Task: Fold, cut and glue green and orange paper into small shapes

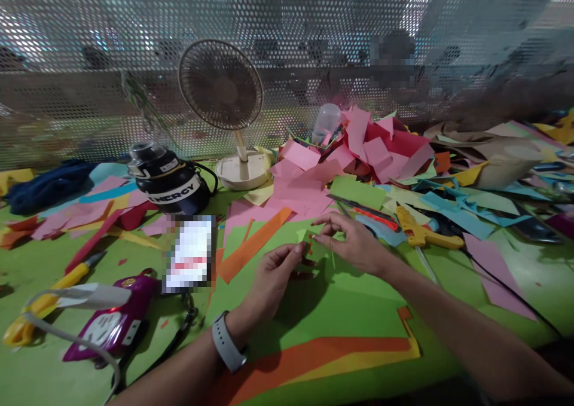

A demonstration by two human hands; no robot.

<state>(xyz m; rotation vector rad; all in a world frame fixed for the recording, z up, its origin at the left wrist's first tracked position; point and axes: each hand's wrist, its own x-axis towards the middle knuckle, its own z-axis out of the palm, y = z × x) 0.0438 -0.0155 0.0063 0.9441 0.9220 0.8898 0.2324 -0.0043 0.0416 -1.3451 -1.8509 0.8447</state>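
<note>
Over a large green sheet of paper (pixel 359 301), my two hands meet at a small green paper piece (pixel 304 236) with orange bits on it. My left hand (pixel 278 269), with a grey watch band on its wrist, pinches the lower left side of this piece between thumb and fingers. My right hand (pixel 352 243) has bent fingers at the right side of the same piece, thumb and index closing around its edge. Left of the hands, an orange paper strip (pixel 255 244) lies on the sheet. Fingers partly hide the small piece.
A phone (pixel 191 255), a purple power strip (pixel 117 313) and a yellow cutter (pixel 67 283) lie left. Behind stand a black jug (pixel 173 182) and a fan (pixel 222 86). Pink paper scraps (pixel 354 149) pile up at the back; a yellow glue gun (pixel 424 232) lies right.
</note>
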